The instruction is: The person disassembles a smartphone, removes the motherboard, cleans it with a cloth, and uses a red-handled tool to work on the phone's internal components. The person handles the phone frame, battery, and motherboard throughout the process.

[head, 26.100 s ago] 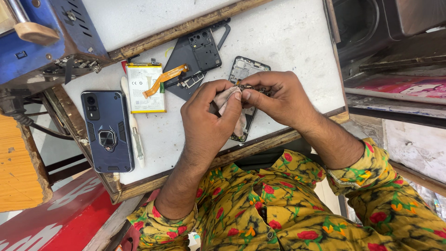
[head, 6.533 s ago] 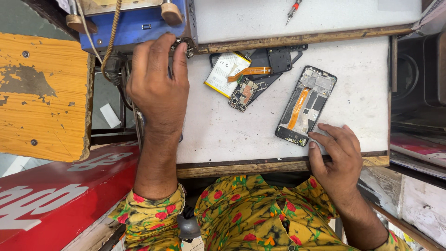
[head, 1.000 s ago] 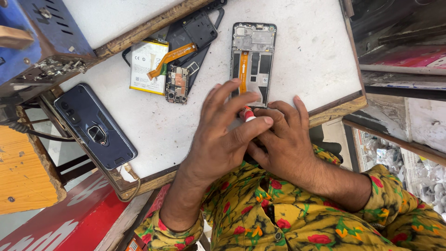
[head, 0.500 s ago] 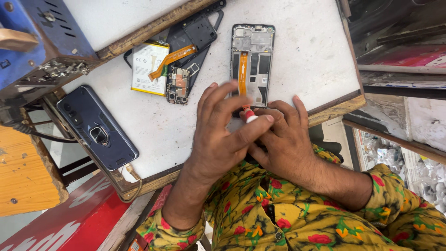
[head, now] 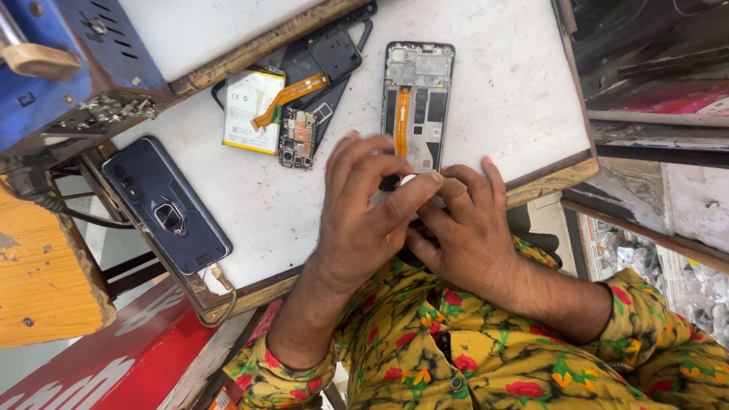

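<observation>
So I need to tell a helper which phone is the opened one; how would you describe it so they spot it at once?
On the white worktop, look just beyond the left hand and right hand. The opened phone frame lies there, backless, with an orange ribbon cable down its middle, unlike the dark cased phone at the left edge.

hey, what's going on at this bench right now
A person in a yellow flowered shirt has both hands together at the near edge of a white worktop. The left hand and right hand pinch something small and whitish, mostly hidden, just below an opened phone frame with an orange ribbon cable. Farther left lie a loose battery, a small circuit board, a black back cover, and a cased dark phone.
</observation>
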`<action>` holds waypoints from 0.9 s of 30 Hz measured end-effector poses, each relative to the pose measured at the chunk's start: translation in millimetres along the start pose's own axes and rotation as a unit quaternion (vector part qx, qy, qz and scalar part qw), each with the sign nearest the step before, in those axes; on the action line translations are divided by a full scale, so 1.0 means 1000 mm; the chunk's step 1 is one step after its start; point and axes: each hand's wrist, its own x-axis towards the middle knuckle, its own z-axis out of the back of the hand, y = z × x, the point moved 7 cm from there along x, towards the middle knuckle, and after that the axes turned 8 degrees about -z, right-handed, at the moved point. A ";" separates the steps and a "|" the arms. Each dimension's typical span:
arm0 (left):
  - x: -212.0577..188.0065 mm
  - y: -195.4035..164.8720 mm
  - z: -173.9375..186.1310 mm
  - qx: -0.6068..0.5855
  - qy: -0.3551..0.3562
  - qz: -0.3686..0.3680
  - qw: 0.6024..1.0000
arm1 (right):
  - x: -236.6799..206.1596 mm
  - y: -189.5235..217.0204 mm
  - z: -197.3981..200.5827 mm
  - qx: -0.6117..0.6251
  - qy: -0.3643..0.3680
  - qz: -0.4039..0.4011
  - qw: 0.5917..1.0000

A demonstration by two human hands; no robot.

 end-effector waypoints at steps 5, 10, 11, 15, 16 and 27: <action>0.008 0.002 0.002 -0.042 0.005 0.003 0.999 | 0.000 0.001 0.002 -0.002 -0.010 0.000 1.000; 0.011 0.003 0.004 -0.082 0.028 0.023 0.996 | 0.002 0.003 0.002 -0.006 -0.010 -0.003 1.000; 0.011 0.000 0.006 -0.065 0.022 -0.005 0.998 | 0.002 0.003 0.002 -0.007 -0.008 -0.005 1.000; 0.008 0.006 0.008 -0.031 -0.005 0.015 0.999 | 0.002 0.004 0.002 -0.013 -0.001 -0.006 1.000; 0.007 0.006 0.005 -0.047 0.011 0.006 0.999 | 0.002 0.004 0.002 -0.013 -0.008 -0.003 1.000; 0.007 0.000 -0.001 -0.030 -0.007 0.007 0.999 | 0.004 0.006 0.004 -0.021 0.006 -0.009 1.000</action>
